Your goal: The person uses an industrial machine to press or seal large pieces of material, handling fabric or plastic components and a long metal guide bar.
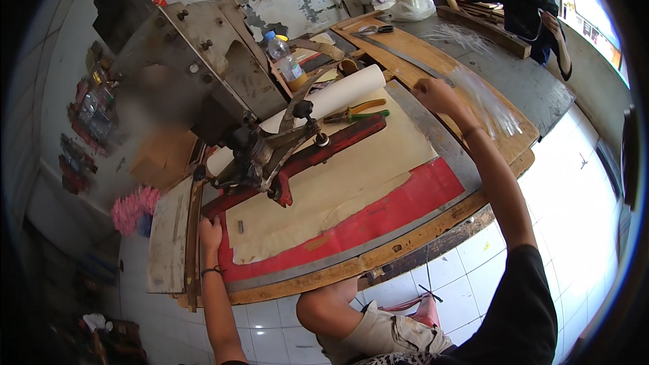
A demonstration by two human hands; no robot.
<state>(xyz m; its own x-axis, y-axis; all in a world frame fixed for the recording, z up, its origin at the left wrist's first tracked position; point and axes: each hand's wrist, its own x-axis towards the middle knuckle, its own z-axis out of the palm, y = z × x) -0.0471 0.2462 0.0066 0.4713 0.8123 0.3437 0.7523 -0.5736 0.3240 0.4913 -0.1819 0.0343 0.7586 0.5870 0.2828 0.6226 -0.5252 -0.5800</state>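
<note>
My left hand [211,233] is resting at the left edge of the red sheet [436,186], lower left, presumably steadying it. My right hand [438,98] is curling near plastic strips [497,111], upper right. I cannot tell whether either hand's fingers are pinching anything. The red sheet is lying mid-frame beneath a beige sheet [338,192], apparently serving as backing.

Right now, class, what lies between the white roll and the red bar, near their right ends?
Between the roll and bar, the head view shows yellow-and-green-handled pliers.
</note>
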